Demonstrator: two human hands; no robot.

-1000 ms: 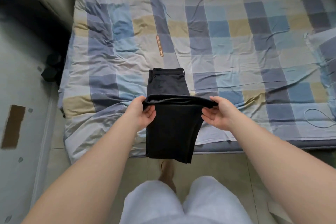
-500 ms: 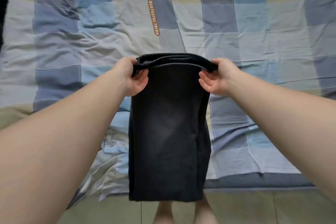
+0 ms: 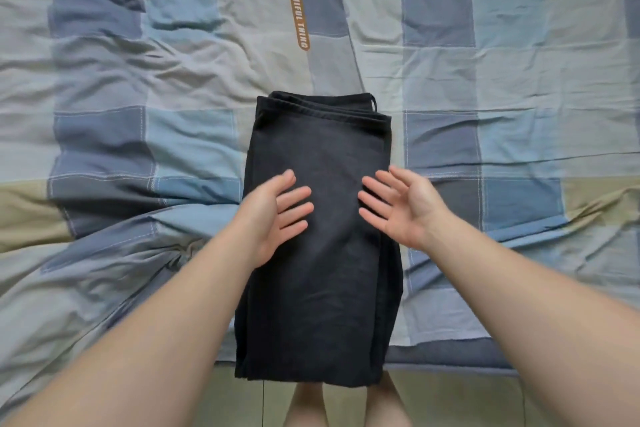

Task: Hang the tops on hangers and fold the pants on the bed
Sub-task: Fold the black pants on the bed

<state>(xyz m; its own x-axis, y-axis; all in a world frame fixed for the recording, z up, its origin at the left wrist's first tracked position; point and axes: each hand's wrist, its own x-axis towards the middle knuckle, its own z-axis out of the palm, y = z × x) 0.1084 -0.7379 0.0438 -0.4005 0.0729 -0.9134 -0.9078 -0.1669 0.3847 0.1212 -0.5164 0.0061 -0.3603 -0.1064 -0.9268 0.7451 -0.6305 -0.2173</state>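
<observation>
Black pants (image 3: 322, 149) lie folded in a long strip on the checked bed (image 3: 502, 97), their near end hanging over the bed's front edge. The far end shows stacked layers with a small loop at its right corner. My left hand (image 3: 277, 215) is open with straight fingers over the left side of the pants, at about their middle. My right hand (image 3: 398, 204) is open, palm turned inward, over the right side of the pants. Neither hand grips the cloth. I cannot tell whether they touch it.
The blue, grey and tan checked bedsheet is wrinkled, most on the left, and bears a brown label strip (image 3: 298, 10) beyond the pants. The bed's front edge (image 3: 450, 362) meets a tiled floor, where my bare feet (image 3: 308, 406) stand under the hanging pants.
Both hands have let go of the folded edge, which now lies flat farther up the bed. The hands have drawn back toward me and opened above the middle of the pants.
</observation>
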